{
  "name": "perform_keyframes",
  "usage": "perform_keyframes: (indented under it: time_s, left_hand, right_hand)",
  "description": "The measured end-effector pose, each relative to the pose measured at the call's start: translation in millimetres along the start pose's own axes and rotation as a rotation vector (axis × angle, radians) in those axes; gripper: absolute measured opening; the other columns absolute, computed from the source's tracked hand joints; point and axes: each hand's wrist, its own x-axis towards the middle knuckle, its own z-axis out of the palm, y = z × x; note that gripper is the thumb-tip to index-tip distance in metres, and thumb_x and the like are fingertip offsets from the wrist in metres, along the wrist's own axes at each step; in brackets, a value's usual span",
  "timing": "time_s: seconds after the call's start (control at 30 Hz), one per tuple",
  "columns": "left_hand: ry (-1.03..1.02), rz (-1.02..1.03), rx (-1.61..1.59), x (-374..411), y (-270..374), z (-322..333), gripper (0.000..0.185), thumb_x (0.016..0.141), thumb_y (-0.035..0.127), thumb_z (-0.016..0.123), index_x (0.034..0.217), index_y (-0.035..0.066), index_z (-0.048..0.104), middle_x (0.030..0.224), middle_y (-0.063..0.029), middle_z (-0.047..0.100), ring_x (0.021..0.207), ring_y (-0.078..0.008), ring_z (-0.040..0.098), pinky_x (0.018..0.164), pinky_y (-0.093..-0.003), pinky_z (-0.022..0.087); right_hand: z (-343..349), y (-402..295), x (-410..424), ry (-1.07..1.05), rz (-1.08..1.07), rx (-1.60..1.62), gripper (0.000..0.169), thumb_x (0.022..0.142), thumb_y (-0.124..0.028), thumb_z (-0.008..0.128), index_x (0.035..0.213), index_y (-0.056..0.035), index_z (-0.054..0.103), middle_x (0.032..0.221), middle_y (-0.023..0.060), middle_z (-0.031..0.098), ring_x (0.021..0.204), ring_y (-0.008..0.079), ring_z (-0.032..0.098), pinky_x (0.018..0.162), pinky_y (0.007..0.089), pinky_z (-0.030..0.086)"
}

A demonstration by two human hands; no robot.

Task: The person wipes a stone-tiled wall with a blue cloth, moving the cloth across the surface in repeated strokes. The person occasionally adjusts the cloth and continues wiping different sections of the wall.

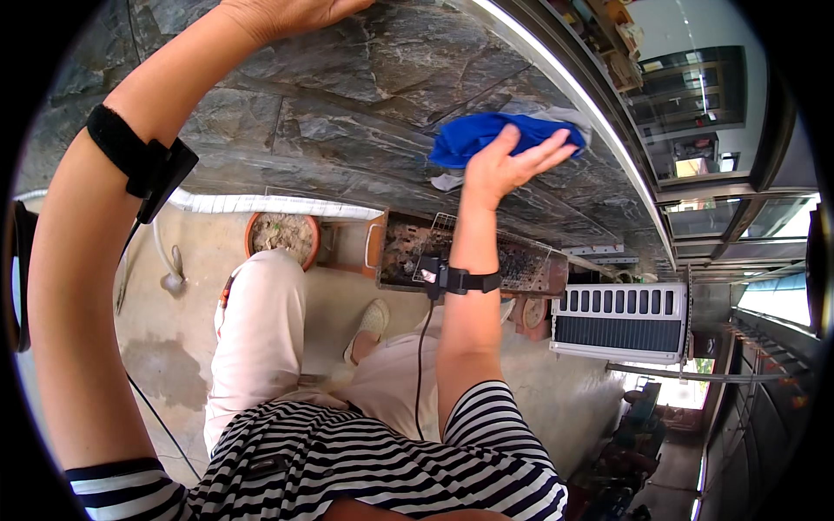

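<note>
My right hand (pixel 505 163) presses a crumpled blue cloth (pixel 479 133) against the dark stone-tiled wall (pixel 391 84), fingers spread over it. Part of a greyish-white cloth (pixel 573 120) shows behind the blue one, near a bright metal window sill edge (pixel 619 137). At the top of the view is my left hand (pixel 296 13), by the same wall; the frame cuts off most of its fingers. Whether it holds anything cannot be seen.
Below the wall stands a rusty charcoal grill (pixel 401 251) with a wire grate. Beside it are a terracotta pot of soil (pixel 283 238) and a white wrapped pipe (pixel 260 204). An air-conditioner outdoor unit (pixel 619 322) sits further right. Sliding windows (pixel 690 84) line the upper right.
</note>
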Motion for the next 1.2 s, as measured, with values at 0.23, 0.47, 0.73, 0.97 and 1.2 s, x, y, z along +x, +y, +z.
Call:
perform_keyframes:
  time_s: [0.23, 0.47, 0.73, 0.97, 1.2]
  left_hand:
    - [0.015, 0.000, 0.050, 2, -8, -14, 0.057, 0.082, 0.036, 0.063, 0.131, 0.009, 0.055, 0.137, -0.0161, 0.053, 0.122, -0.0278, 0.055, 0.103, -0.0423, 0.041]
    - [-0.023, -0.012, 0.047, 4, 0, -13, 0.056, 0.083, 0.037, 0.063, 0.131, 0.009, 0.055, 0.135, -0.0160, 0.054, 0.119, -0.0270, 0.057, 0.102, -0.0422, 0.041]
    - [-0.020, -0.014, -0.019, 4, 5, -6, 0.056, 0.083, 0.037, 0.063, 0.130, 0.009, 0.055, 0.136, -0.0156, 0.054, 0.120, -0.0267, 0.056, 0.103, -0.0420, 0.040]
    - [-0.019, -0.007, -0.003, 5, 3, -9, 0.056, 0.083, 0.036, 0.063, 0.130, 0.008, 0.055, 0.137, -0.0158, 0.053, 0.121, -0.0269, 0.055, 0.103, -0.0423, 0.040]
    - [0.011, -0.024, 0.019, 1, -1, -9, 0.056, 0.082, 0.036, 0.063, 0.130, 0.008, 0.056, 0.137, -0.0158, 0.053, 0.123, -0.0266, 0.054, 0.105, -0.0423, 0.039]
  right_hand:
    - [-50, 139, 113, 0.432, 0.450, 0.578, 0.047, 0.101, -0.026, 0.043, 0.141, -0.0046, 0.032, 0.135, 0.0186, 0.044, 0.107, 0.0334, 0.059, 0.090, 0.0435, 0.056]
    - [-37, 159, 62, 0.327, 1.084, 0.645, 0.053, 0.102, -0.049, 0.026, 0.120, -0.0108, 0.057, 0.117, 0.0120, 0.062, 0.104, 0.0298, 0.062, 0.093, 0.0468, 0.051]
    - [41, -34, -60, 0.038, 0.877, 0.433, 0.078, 0.099, -0.028, 0.043, 0.151, 0.0007, -0.007, 0.158, 0.0250, -0.007, 0.147, 0.0366, 0.002, 0.119, 0.0442, 0.008]
    - [-12, 25, 16, 0.185, 0.449, 0.018, 0.072, 0.098, -0.025, 0.045, 0.153, -0.0018, 0.006, 0.158, 0.0241, 0.002, 0.146, 0.0358, 0.013, 0.118, 0.0429, 0.014]
    - [-60, 143, 83, 0.352, 0.979, 0.537, 0.052, 0.103, -0.038, 0.035, 0.139, -0.0012, 0.041, 0.134, 0.0163, 0.053, 0.114, 0.0318, 0.058, 0.097, 0.0477, 0.049]
